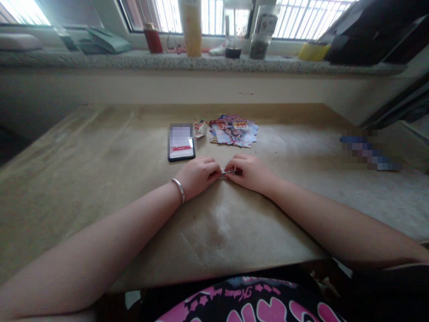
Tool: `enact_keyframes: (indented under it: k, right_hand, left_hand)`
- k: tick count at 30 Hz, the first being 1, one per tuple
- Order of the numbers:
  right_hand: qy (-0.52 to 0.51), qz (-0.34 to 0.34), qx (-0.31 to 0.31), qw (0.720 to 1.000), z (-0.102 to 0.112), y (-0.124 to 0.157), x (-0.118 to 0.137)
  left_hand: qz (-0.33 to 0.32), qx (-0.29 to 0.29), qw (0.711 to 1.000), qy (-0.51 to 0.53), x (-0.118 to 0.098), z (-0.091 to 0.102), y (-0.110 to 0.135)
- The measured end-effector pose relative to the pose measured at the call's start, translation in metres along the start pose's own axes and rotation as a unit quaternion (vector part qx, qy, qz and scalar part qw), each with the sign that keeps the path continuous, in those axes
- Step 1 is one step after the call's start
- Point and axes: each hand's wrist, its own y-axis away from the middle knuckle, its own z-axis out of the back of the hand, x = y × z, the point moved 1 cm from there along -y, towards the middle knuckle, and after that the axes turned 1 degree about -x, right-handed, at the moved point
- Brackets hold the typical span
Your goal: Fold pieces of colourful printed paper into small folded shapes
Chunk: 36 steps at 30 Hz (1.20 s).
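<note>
Between my fingertips, low over the table, is a small pale strip of folded paper point(223, 175). My left hand point(199, 175) pinches its left end, thumb and fingers pressed together. At the other end my right hand point(251, 172) closes on it in the same way. Most of the strip is hidden by the fingers. Just beyond my left hand lies a phone point(181, 155) with a lit screen. A pile of colourful printed paper sheets point(231, 133) lies ahead of the hands, and a folded paper piece point(201, 129) sits between pile and phone.
The wooden table point(110, 192) reaches back to the wall under a window. On the stone sill point(117, 60) stand a red bottle point(153, 39), a tall yellowish container point(192, 33) and clear jars point(261, 38). A blurred blue item point(368, 154) lies at the right.
</note>
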Motion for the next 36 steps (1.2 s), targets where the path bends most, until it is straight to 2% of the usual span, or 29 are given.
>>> enact_keyframes:
  k: [6, 13, 21, 26, 36]
  right_hand:
    - [-0.032, -0.01, 0.003, 0.999, 0.0, 0.0, 0.0]
    - [-0.022, -0.012, 0.007, 1.0, -0.001, -0.001, -0.001]
    - [0.008, -0.005, 0.055, 0.998, 0.01, 0.002, -0.012]
    - [0.039, 0.006, 0.061, 0.997, 0.013, 0.003, -0.013]
    - [0.023, -0.006, 0.084, 0.996, 0.017, 0.004, -0.016]
  left_hand:
    - [0.035, 0.013, 0.998, 0.045, 0.001, -0.002, -0.003]
    - [0.039, 0.027, 0.998, 0.044, 0.002, 0.001, -0.002]
    - [0.017, 0.044, 0.999, 0.008, 0.007, 0.007, 0.003]
    - [0.011, 0.058, 0.998, -0.01, 0.006, 0.007, 0.002]
    - [0.009, 0.08, 0.997, 0.005, 0.014, 0.013, 0.006]
